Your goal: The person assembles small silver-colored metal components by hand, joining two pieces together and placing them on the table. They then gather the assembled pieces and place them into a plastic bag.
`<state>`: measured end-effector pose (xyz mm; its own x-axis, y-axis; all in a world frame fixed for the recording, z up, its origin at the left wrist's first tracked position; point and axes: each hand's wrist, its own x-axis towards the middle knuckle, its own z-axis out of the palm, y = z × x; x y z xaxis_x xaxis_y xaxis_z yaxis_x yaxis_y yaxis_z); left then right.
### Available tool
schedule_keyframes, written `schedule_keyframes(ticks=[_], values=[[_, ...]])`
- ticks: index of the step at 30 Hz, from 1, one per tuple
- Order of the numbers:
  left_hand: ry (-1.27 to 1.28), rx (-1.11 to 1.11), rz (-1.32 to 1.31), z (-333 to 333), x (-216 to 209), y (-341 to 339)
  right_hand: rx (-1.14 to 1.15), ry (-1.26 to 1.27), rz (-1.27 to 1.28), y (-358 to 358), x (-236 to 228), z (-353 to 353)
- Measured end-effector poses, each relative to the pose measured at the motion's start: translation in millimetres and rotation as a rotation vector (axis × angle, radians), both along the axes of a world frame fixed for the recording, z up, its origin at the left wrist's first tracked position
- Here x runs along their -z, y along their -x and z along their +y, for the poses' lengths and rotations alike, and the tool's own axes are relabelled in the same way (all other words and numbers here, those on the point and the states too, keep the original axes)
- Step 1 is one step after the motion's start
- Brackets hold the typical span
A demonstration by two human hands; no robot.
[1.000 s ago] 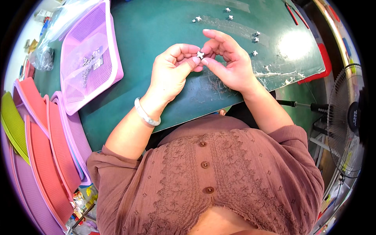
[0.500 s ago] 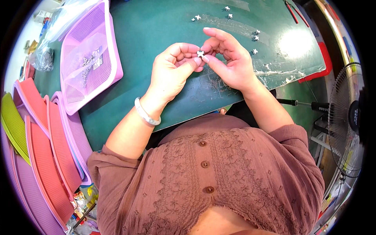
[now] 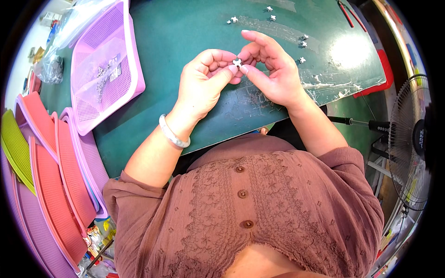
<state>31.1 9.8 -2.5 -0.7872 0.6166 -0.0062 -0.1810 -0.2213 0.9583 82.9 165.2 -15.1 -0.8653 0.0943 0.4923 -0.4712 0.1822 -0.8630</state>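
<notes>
A small white cross-shaped piece with a dark edge is pinched between the fingertips of both hands, above the near part of the green table. My left hand, with a pale bangle on its wrist, grips the piece between thumb and index finger. From the other side my right hand holds it with thumb and fingers, while one of its fingers points up and away. Several similar small white pieces lie scattered farther back on the table.
At the left, a purple perforated basket holds a clear bag of small metallic parts. Stacked pink, purple and green baskets stand below it. Red-handled pliers lie at the far right. A black fan stands beyond the table's right side.
Both hands stay in nearly the same place around the small piece. Its tilt between the fingertips differs very slightly.
</notes>
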Motion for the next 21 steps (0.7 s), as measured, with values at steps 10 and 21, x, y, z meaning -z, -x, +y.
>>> schedule_keyframes(ticks=[10,21], values=[[0.003,0.004,-0.01,-0.1,1.8,0.6,-0.003,0.006,0.01,0.4,0.0,-0.7],[0.005,0.038,-0.05,-0.5,1.5,0.5,0.001,-0.003,0.017,0.2,0.1,-0.1]])
